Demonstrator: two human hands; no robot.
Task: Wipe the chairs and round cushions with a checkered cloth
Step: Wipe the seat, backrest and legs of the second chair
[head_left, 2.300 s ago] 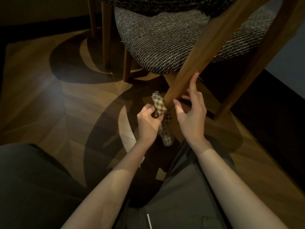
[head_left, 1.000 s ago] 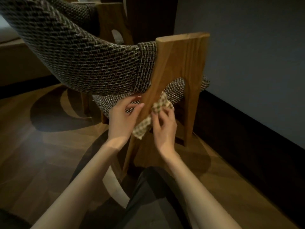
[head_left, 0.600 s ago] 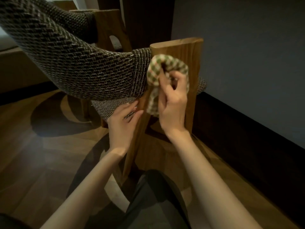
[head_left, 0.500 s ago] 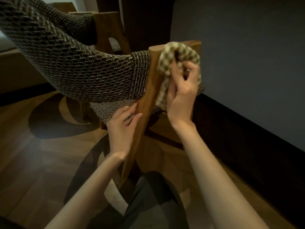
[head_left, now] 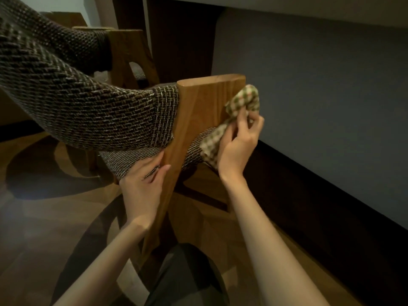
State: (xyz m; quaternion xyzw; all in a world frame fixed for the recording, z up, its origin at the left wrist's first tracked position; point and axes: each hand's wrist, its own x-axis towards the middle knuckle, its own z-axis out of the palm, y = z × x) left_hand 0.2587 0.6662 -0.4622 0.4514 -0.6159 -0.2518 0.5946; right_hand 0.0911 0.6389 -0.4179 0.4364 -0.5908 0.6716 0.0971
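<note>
Right hand (head_left: 238, 144) pinched bunched checkered cloth (head_left: 241, 100) against right edge of wooden leg (head_left: 198, 115), near its top. Left hand (head_left: 142, 188) lay flat, fingers straight, bracing leg's left side under woven seat (head_left: 125, 161). Judged best: hold brace firm, spread cloth flatter, stroke along grain down edge; loose tail could snag on weave.

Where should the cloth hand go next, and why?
Probably slide down: the right hand pinches the checkered cloth against the wooden leg near its top, more leg lies below, and the left hand rests lower on it.
</note>
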